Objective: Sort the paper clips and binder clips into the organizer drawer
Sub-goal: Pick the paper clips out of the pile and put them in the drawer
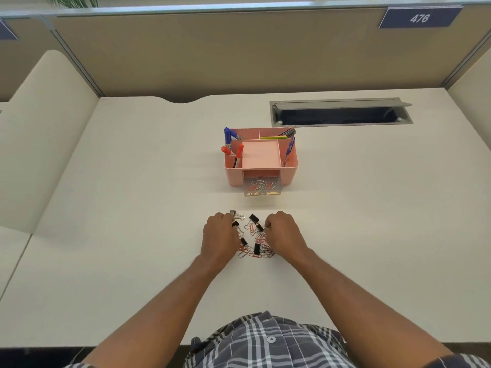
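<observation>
A pile of pink and silver paper clips (261,241) and black binder clips (254,218) lies on the white desk between my hands. My left hand (219,236) is curled at the pile's left edge, its fingertips pinching a binder clip (233,214). My right hand (284,232) is curled at the right edge, fingers pinching at clips there; what it holds is hidden. Beyond stands a pink organizer (261,156) whose clear drawer (261,187) is pulled out and holds several paper clips.
Markers (228,138) and pens (289,148) stand in the organizer's side compartments. A grey cable hatch (341,111) is open in the desk behind it. A beige partition (239,54) bounds the far side.
</observation>
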Motion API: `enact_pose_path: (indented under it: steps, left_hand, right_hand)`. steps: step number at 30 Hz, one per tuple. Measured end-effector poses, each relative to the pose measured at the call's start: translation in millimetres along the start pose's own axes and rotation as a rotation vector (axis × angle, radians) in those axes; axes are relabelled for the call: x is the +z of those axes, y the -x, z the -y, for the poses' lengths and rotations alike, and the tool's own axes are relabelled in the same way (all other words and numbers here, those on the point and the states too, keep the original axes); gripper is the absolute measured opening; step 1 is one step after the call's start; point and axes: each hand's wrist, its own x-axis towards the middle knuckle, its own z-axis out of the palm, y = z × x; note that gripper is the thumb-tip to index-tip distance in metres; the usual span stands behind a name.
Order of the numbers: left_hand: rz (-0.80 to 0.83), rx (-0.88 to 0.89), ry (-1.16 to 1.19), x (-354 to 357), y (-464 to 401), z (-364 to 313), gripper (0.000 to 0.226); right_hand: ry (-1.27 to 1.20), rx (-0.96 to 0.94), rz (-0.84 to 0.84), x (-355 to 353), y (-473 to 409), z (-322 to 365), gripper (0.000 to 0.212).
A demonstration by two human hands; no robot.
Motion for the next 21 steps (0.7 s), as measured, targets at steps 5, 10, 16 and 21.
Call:
enact_pose_path:
  steps: [5,10,16,21]
  left_hand:
    - [-0.004,0.163,0.021,3.9,0.6,-7.3,0.023]
    - [0.084,0.238,-0.045,7.4,-7.8,-17.9,0.023]
    - [0.13,0.235,-0.128,8.5,-11.5,-18.9,0.015]
    - [0.147,0.234,-0.124,10.6,-8.5,-17.3,0.019]
  right_hand:
    - [-0.1,0.02,0.028,-3.7,-1.0,0.0,0.024]
    - [-0.268,0.089,-0.003,-14.2,-1.9,-4.4,0.026]
    - [-0.43,0.195,-0.022,-24.9,-1.7,-12.4,0.007]
    - [-0.438,0.212,-0.027,-23.2,0.7,-15.3,0.005]
